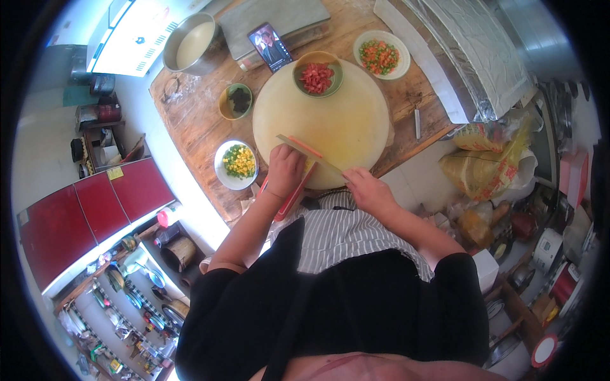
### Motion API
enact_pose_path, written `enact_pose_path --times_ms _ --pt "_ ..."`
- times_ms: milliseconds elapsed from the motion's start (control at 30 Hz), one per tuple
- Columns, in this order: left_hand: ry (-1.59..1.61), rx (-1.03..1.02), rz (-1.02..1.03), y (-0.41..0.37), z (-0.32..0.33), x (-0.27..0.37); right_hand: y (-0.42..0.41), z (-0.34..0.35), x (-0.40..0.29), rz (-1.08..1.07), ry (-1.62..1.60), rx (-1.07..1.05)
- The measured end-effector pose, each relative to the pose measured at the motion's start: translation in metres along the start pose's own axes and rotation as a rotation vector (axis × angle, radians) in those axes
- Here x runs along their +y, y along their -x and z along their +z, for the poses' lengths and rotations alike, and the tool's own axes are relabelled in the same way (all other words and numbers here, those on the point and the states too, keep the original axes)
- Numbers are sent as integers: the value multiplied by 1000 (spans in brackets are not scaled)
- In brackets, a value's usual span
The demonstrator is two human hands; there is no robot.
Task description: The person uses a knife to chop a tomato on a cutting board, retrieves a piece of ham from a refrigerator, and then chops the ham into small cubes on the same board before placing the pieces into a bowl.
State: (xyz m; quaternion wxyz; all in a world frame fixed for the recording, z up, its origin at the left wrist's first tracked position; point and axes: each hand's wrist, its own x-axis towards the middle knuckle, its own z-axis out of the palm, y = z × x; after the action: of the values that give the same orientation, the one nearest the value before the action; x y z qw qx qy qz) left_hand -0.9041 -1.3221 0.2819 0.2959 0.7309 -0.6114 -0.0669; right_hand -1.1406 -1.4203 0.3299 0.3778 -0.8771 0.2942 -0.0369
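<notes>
On a round cutting board (352, 126), my right hand (369, 188) grips the handle of a kitchen knife (314, 154). My left hand (286, 166) is at the blade's far end, fingers curled; the food under them is hidden. An orange strip, maybe a carrot or sausage piece (306, 146), lies along the blade. Below my left hand is a red-edged packet or tray (289, 202). A bowl of chopped red food (316, 78) stands at the board's back. Left of the board are a small bowl of dark pieces (239, 100) and a white bowl of chopped green and yellow food (239, 161).
A plate of diced orange and green vegetables (380, 55) stands at the back right, with a peeler (417, 125) nearer me. A propped phone (269, 47) and a metal pot of pale liquid (195, 45) stand behind the board. Plastic bags (481, 166) lie beyond the wooden table's right edge.
</notes>
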Motion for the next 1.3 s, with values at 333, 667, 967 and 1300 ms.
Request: enact_pose_path --times_ms 333,667,967,1300 --pt "1 8 -9 -3 -2 4 4 -4 2 -18 44 -77" --pt "22 18 -2 -3 -1 3 -1 -5 -1 5 37 -107" --pt "18 -11 -10 -3 -3 3 0 -5 -1 31 58 -132" --pt "23 -18 -13 -4 -2 2 2 -1 6 -16 90 -126"
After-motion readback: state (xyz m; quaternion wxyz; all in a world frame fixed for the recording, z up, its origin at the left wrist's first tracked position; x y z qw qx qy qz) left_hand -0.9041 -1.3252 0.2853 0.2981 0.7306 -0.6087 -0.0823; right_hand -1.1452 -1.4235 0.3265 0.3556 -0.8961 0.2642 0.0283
